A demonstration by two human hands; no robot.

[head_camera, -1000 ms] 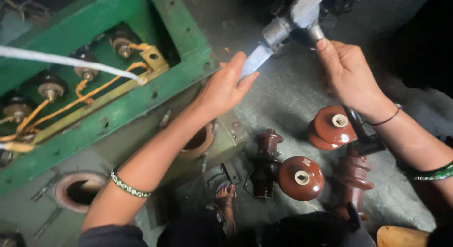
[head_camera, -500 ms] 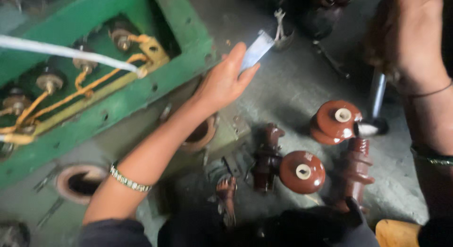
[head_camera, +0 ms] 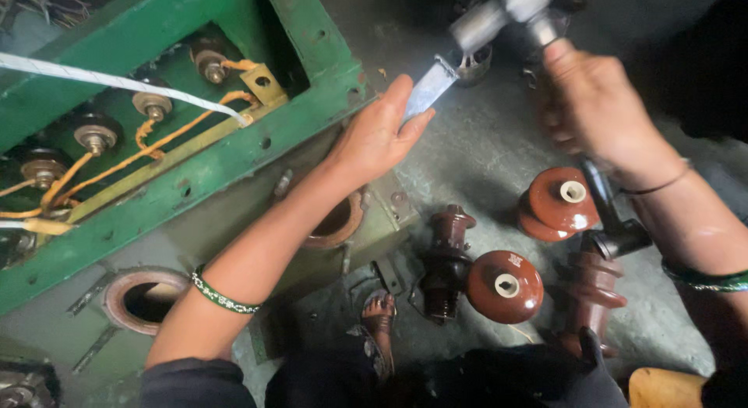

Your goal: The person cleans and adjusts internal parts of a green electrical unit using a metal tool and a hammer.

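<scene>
Electrical repair workshop, green metal transformer tank [head_camera: 234,155] with orange windings [head_camera: 117,162] at left, brown porcelain insulators [head_camera: 506,286] on grimy concrete floor [head_camera: 475,158], steel hammer [head_camera: 506,10] far right, round bushing holes [head_camera: 144,299] near left

Single head cam, no second view, so no overlap. Looks steeply down from above the person's arms, close range. Both forearms enter from the bottom edge, left hand [head_camera: 379,135] mid-frame, right hand [head_camera: 596,104] upper right with the hammer [head_camera: 506,10] cut by the top edge. Green frame [head_camera: 195,174] fills upper left, floor [head_camera: 483,151] and brown insulators [head_camera: 506,286] lower right. Horizon tilted.
</scene>
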